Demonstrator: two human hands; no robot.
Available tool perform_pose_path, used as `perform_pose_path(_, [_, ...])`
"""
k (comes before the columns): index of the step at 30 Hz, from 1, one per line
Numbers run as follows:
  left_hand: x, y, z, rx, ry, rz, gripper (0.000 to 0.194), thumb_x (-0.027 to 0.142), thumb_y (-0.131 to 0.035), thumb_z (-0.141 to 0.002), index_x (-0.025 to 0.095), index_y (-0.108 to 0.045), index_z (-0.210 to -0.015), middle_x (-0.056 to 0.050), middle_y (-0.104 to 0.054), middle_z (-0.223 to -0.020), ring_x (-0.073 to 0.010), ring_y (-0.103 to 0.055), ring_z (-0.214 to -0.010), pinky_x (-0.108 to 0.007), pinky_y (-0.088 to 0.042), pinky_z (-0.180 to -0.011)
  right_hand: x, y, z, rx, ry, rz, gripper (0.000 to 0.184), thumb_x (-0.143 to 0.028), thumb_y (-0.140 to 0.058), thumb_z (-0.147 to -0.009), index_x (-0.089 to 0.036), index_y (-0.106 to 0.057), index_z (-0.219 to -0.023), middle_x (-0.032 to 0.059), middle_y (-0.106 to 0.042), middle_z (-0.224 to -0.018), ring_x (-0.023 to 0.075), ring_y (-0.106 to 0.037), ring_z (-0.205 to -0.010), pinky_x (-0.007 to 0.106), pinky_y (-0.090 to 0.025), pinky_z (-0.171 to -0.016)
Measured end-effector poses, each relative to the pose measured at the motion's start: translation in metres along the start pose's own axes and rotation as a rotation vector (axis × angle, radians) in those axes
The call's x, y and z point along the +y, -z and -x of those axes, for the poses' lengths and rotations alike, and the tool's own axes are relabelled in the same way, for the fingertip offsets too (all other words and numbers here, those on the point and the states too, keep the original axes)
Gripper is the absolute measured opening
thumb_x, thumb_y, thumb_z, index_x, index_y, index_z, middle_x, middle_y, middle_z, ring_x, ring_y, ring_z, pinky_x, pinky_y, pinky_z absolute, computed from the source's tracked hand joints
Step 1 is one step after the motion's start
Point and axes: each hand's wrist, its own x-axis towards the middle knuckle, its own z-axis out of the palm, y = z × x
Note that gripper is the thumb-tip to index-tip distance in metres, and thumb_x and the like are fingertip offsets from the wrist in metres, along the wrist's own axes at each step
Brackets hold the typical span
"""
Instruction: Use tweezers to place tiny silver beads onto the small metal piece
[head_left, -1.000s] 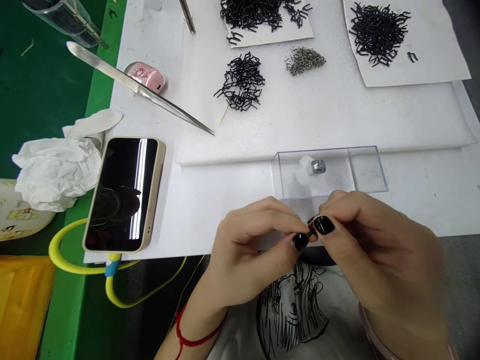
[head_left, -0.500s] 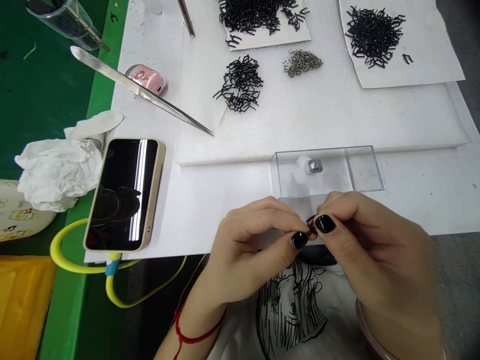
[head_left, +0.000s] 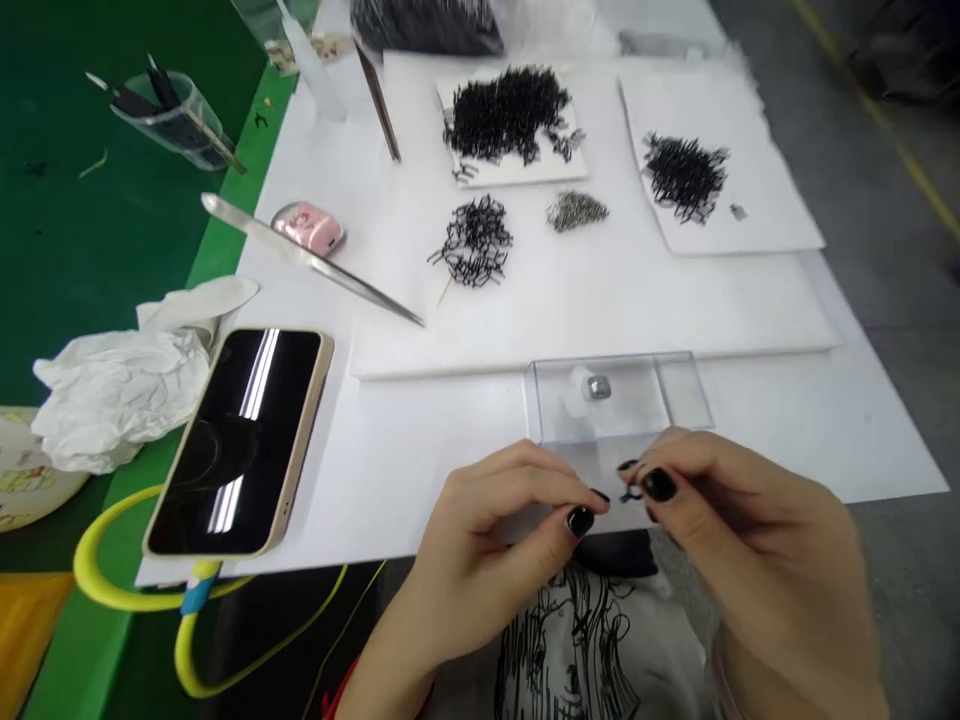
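My right hand (head_left: 739, 535) pinches a small black forked piece (head_left: 630, 493) between thumb and fingers; its tip sticks out toward the left. Just left of it, my left hand (head_left: 499, 530) has thumb and index fingertip pressed together, and whatever may be between them is hidden or too small to name. A narrow gap separates the two hands. Beyond them lies a clear plastic box (head_left: 551, 432) with a small silvery faceted piece (head_left: 598, 387) in it. Similar black pieces form a loose heap (head_left: 480, 240) on the white foam board (head_left: 450, 345).
Tweezers (head_left: 315, 262) lie across a pink case (head_left: 311, 228). At left are a phone (head_left: 236, 440) with a yellow cable (head_left: 94, 575) and crumpled white tissue (head_left: 124, 390). Farther back are tiny metal bits (head_left: 576, 211), two black heaps (head_left: 510, 115) on paper, and a cup (head_left: 176, 120).
My hands have come slightly apart; the black piece that was between both now shows at my right fingertips. The view has tilted up, showing more of the table's far side.
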Motion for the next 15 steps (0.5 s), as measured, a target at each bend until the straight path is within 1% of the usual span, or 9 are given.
perform_pose_path(3, [0.0, 0.0, -0.001, 0.013, 0.011, -0.058, 0.025, 0.007, -0.058, -0.088, 0.025, -0.073, -0.096, -0.001, -0.067, -0.087, -0.0098, -0.062, -0.08, -0.019, -0.048, -0.07, 0.006, 0.028, -0.034, 0.251, 0.038, 0.092, 0.011, -0.04, -0.068, -0.09, -0.03, -0.069, -0.09, -0.0019, -0.062, -0.075, 0.0126, -0.055, -0.063, 0.022, -0.039, -0.047])
perform_pose_path(5, [-0.001, 0.001, -0.002, 0.012, -0.01, -0.079, 0.025, 0.008, -0.056, -0.089, 0.025, -0.073, -0.095, -0.001, -0.067, -0.085, -0.0098, -0.062, -0.077, -0.018, -0.047, -0.067, 0.009, 0.05, -0.075, 0.32, 0.055, 0.184, 0.018, -0.044, -0.068, -0.089, -0.027, -0.069, -0.092, -0.0024, -0.056, -0.066, 0.0125, -0.051, -0.057, 0.023, -0.036, -0.045])
perform_pose_path(7, [-0.003, 0.002, -0.004, 0.014, -0.031, -0.101, 0.025, 0.009, -0.054, -0.088, 0.025, -0.073, -0.094, -0.001, -0.067, -0.084, -0.0102, -0.062, -0.075, -0.019, -0.047, -0.066, 0.009, 0.071, -0.122, 0.306, 0.03, 0.272, 0.022, -0.045, -0.065, -0.091, -0.023, -0.068, -0.089, -0.0031, -0.052, -0.062, 0.0108, -0.047, -0.053, 0.021, -0.034, -0.043])
perform_pose_path(8, [-0.004, 0.002, -0.004, 0.016, -0.041, -0.111, 0.025, 0.009, -0.054, -0.088, 0.025, -0.073, -0.094, -0.002, -0.067, -0.083, -0.0104, -0.062, -0.074, -0.019, -0.047, -0.065, 0.01, 0.079, -0.145, 0.277, -0.002, 0.328, 0.021, -0.042, -0.062, -0.094, -0.021, -0.067, -0.094, -0.0015, -0.058, -0.07, 0.0104, -0.05, -0.056, 0.021, -0.04, -0.046])
perform_pose_path(9, [-0.006, 0.002, -0.005, 0.02, -0.053, -0.121, 0.024, 0.009, -0.054, -0.088, 0.024, -0.073, -0.094, -0.002, -0.067, -0.082, -0.0108, -0.062, -0.073, -0.019, -0.047, -0.064, 0.01, 0.085, -0.167, 0.237, -0.035, 0.388, 0.021, -0.038, -0.057, -0.098, -0.018, -0.065, -0.098, 0.0012, -0.063, -0.083, 0.0102, -0.056, -0.063, 0.022, -0.05, -0.055])
perform_pose_path(10, [-0.008, 0.002, -0.005, 0.022, -0.067, -0.128, 0.024, 0.009, -0.054, -0.087, 0.023, -0.073, -0.092, -0.003, -0.067, -0.081, -0.0111, -0.062, -0.072, -0.019, -0.047, -0.064, 0.01, 0.088, -0.185, 0.199, -0.048, 0.444, 0.021, -0.036, -0.056, -0.099, -0.017, -0.064, -0.103, 0.0046, -0.064, -0.096, 0.0127, -0.061, -0.074, 0.027, -0.055, -0.066])
perform_pose_path(12, [-0.011, 0.0, -0.006, 0.034, -0.105, -0.138, 0.023, 0.009, -0.054, -0.083, 0.021, -0.073, -0.087, -0.004, -0.068, -0.077, -0.0118, -0.062, -0.069, -0.02, -0.047, -0.063, 0.011, 0.085, -0.21, 0.143, -0.034, 0.534, 0.019, -0.033, -0.056, -0.099, -0.018, -0.063, -0.108, 0.0074, -0.063, -0.112, 0.0171, -0.063, -0.091, 0.034, -0.056, -0.081])
perform_pose_path(13, [-0.012, -0.001, -0.007, 0.043, -0.118, -0.145, 0.022, 0.009, -0.054, -0.081, 0.02, -0.073, -0.085, -0.004, -0.068, -0.075, -0.0124, -0.063, -0.068, -0.02, -0.047, -0.063, 0.01, 0.079, -0.216, 0.118, -0.013, 0.561, 0.02, -0.033, -0.057, -0.099, -0.018, -0.063, -0.111, 0.0081, -0.062, -0.115, 0.0187, -0.062, -0.095, 0.037, -0.056, -0.083])
perform_pose_path(15, [-0.015, -0.003, -0.008, 0.07, -0.138, -0.155, 0.021, 0.008, -0.054, -0.077, 0.017, -0.073, -0.08, -0.006, -0.069, -0.07, -0.0124, -0.062, -0.064, -0.019, -0.046, -0.059, 0.002, 0.058, -0.217, 0.035, 0.044, 0.571, 0.023, -0.032, -0.059, -0.097, -0.016, -0.061, -0.114, 0.0079, -0.062, -0.112, 0.0194, -0.063, -0.094, 0.038, -0.057, -0.082])
